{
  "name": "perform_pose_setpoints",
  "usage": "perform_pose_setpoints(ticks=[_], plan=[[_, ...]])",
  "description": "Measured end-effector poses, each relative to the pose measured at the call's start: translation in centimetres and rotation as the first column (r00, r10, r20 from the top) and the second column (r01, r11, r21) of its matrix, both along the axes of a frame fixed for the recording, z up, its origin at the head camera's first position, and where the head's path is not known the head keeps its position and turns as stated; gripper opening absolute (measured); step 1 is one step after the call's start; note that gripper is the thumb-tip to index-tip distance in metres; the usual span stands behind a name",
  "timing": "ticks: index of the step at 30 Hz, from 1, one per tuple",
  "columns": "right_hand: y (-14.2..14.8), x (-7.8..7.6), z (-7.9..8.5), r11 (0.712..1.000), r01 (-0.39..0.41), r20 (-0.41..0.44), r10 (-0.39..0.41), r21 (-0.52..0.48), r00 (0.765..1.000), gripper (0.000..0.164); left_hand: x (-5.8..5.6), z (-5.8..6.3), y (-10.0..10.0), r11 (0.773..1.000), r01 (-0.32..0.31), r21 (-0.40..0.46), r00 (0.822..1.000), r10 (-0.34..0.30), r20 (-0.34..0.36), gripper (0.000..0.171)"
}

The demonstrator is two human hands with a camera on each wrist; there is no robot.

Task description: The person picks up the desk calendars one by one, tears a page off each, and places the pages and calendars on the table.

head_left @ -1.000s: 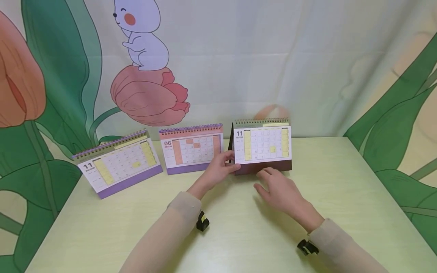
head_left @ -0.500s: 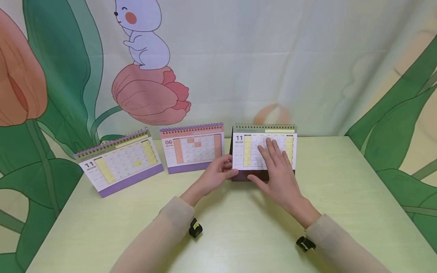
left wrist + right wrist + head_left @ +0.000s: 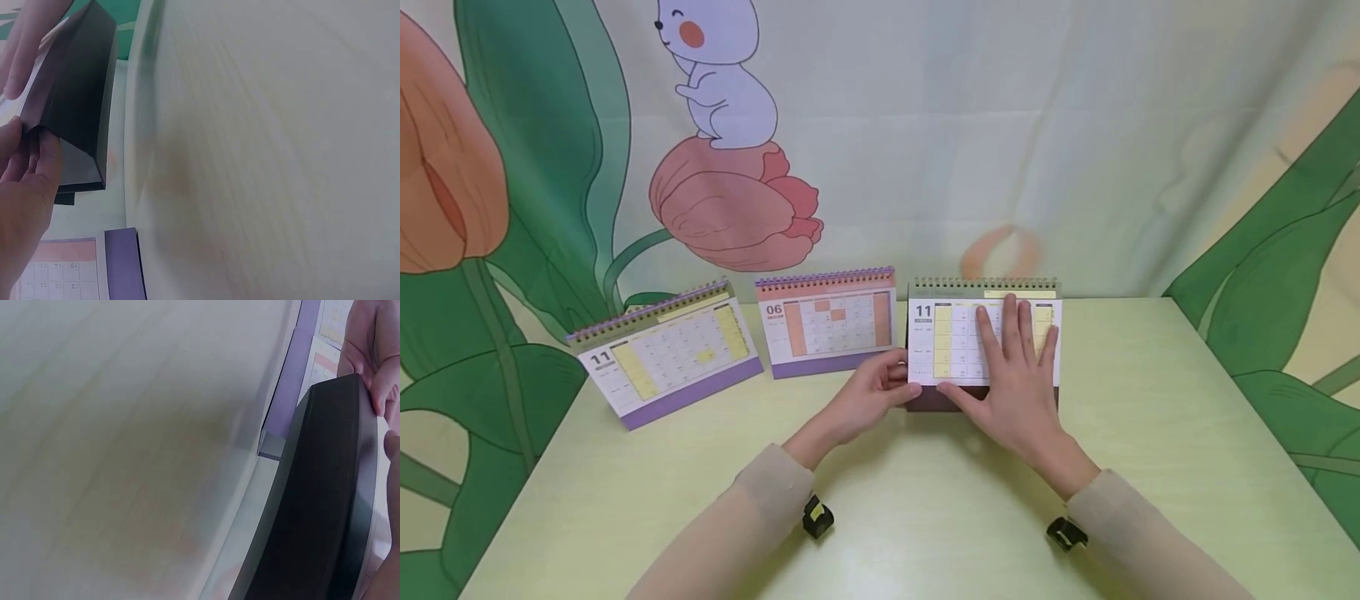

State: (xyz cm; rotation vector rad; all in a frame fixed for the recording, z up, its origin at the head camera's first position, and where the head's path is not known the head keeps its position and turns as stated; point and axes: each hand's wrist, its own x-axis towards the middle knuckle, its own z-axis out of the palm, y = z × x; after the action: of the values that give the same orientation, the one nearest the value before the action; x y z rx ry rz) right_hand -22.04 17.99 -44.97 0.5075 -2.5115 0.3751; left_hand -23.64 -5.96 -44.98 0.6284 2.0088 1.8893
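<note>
A desk calendar (image 3: 943, 342) marked 11, with a green header and dark base, is held between both hands. My left hand (image 3: 857, 404) grips its lower left corner, thumb on the front and fingers tucked inside the stand. My right hand (image 3: 1024, 392) lies spread across the page with straight fingers, covering much of the date grid. Both wrist views show the calendar's dark underside (image 3: 78, 87), which looks raised off the table. To the left stands a pink calendar (image 3: 838, 325) marked 06 on a purple base.
Another calendar (image 3: 673, 350) marked 11, with a green header and purple base, stands angled at the table's left. The pale table (image 3: 925, 517) meets a printed curtain (image 3: 1105, 167) at the back. Wrist cameras sit under both sleeves.
The right hand has moved from below the calendar up onto its page and spread out. The calendar has come nearer and appears larger, the left hand keeping its corner grip.
</note>
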Motion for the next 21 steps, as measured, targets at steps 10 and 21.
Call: perform_pose_setpoints(ticks=[10, 21], plan=[[-0.47, 0.3, 0.29, 1.0, 0.023, -0.01, -0.023, 0.003, 1.0, 0.11, 0.71, 0.26, -0.07, 0.998, 0.026, 0.055, 1.0, -0.026, -0.001, 0.047], [-0.57, 0.49, 0.84, 1.0, 0.027, -0.036, -0.027, -0.006, 0.999, 0.107, 0.86, 0.46, 0.15, 0.994, 0.039, 0.104, 0.999, -0.038, -0.008, 0.047]])
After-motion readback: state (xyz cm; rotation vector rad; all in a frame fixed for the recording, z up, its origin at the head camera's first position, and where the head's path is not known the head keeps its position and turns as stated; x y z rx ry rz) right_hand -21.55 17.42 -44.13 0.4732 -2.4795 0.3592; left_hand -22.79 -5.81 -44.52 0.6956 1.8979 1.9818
